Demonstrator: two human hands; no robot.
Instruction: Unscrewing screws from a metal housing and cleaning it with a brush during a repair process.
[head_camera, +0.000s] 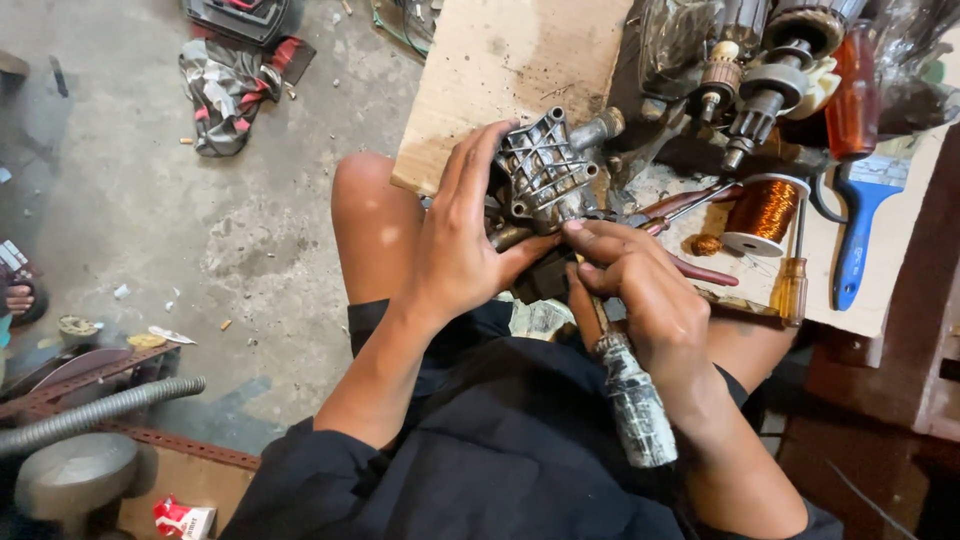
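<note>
1. Ribbed grey metal housing (548, 170) at upper centre of frame, held over the knee and against the near edge of the table (500, 70), likely so the board edge braces it.
2. Left hand (462, 240) cupped round the housing's left side; fingers (470, 165) pressed together along the casting, thumb hooked underneath, apparently to stop it turning.
3. Right hand (650, 300) at centre right, fingers curled tight and pinching a tool shaft close to its tip, just under the housing; short grip probably for control and leverage.
4. Tool handle (635, 400), grimy and wrapped, slanting down toward the lap at lower centre; tip hidden behind the fingers, so contact point cannot be told.
5. Copper wire spool (765, 212) standing upright at right centre of the table, near the housing.
6. Motor armatures (770, 70) piled at upper right, well within reach.
7. Blue-handled brush (860, 215) lying at far right of the table; amber-handled screwdriver (790, 285) just beside the spool, shaft pointing up.
8. Rag (235, 85) on the concrete floor at upper left, well apart from the hands; corrugated hose (100, 410) at lower left.
</note>
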